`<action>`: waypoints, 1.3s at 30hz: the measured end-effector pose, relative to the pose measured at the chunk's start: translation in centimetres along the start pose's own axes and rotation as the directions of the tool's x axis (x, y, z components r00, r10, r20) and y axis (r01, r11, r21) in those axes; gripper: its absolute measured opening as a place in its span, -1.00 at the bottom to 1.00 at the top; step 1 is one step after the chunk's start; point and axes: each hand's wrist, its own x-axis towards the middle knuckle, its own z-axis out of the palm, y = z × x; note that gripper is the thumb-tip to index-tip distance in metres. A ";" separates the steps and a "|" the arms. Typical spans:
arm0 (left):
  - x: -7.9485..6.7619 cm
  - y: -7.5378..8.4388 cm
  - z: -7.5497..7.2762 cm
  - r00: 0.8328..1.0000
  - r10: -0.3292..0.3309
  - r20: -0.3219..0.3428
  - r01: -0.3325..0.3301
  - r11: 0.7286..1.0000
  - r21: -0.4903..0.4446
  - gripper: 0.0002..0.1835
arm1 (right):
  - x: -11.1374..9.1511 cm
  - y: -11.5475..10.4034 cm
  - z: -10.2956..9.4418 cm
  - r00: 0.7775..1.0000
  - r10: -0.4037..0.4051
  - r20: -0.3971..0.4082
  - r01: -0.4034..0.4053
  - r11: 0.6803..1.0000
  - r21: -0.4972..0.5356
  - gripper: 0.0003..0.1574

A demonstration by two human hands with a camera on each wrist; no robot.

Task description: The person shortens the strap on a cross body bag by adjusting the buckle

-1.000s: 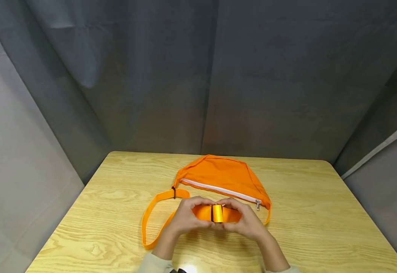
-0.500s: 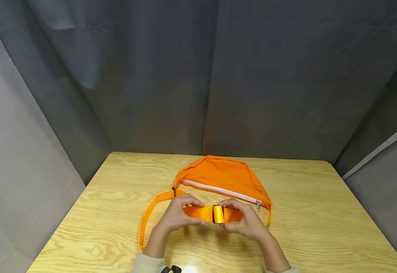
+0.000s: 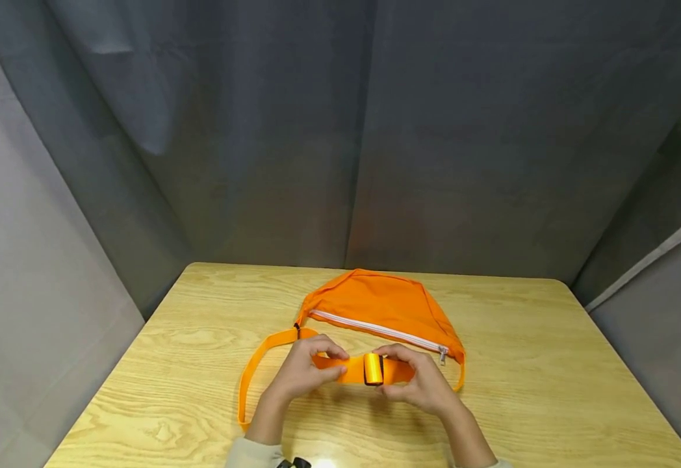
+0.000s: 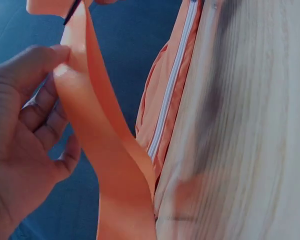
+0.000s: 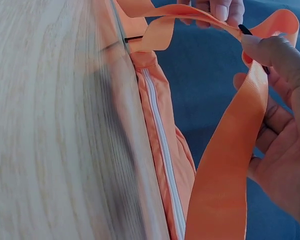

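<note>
An orange waist bag with a white zipper lies flat at the back of the table, its metal zipper pull at the right end. In front of it, my left hand pinches the bag's orange strap between thumb and fingers. At the strap's black slider buckle, my right hand grips the webbing, thumb against the buckle. A short loop of strap stands up through the buckle. Both hands hold this stretch above the table. In the left wrist view the strap hangs down in two layers.
The wooden table reaches out to both sides of the bag. A dark grey curtain hangs behind its back edge, and lighter grey cloth panels stand at the sides. A second black strap fitting sits near the bag's left end.
My left hand has moved left, away from the buckle, along the strap, and its fingertips have come closer together on it. My right hand has stayed nearly still at the buckle.
</note>
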 end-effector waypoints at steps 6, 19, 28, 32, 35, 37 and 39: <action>-0.2 2.3 -0.1 0.994 0.099 -0.042 -0.095 0.992 0.080 -0.80 | 0.1 -0.7 -0.3 0.999 0.032 -0.030 -0.033 0.998 -0.045 -0.38; 0.2 -1.0 1.0 0.990 0.133 -0.044 -0.126 0.983 0.134 -0.76 | 0.1 0.2 -0.2 0.998 0.011 -0.055 -0.014 0.999 -0.049 -0.35; -0.4 0.5 -0.5 0.995 -0.061 0.076 0.061 0.998 0.001 -0.86 | -0.4 0.5 -0.5 0.999 0.039 -0.023 -0.038 0.999 0.031 -0.37; -0.9 1.9 -1.8 0.994 -0.074 0.081 0.075 0.997 -0.009 -0.87 | -0.5 0.4 -0.8 0.998 0.061 -0.033 -0.059 0.997 0.044 -0.36; -1.2 2.0 -2.3 0.994 -0.066 0.086 0.068 0.998 -0.018 -0.86 | -0.6 0.2 -0.9 0.997 0.060 -0.039 -0.058 0.998 0.035 -0.35; -1.2 1.9 -2.3 0.994 -0.059 0.090 0.062 0.997 -0.041 -0.84 | -0.5 -0.2 -0.9 0.998 0.049 -0.042 -0.047 0.998 0.044 -0.35; -1.0 1.9 -2.2 0.994 -0.058 0.096 0.064 0.996 -0.064 -0.79 | -0.4 -1.1 -0.8 0.999 0.029 -0.042 -0.027 0.998 0.056 -0.36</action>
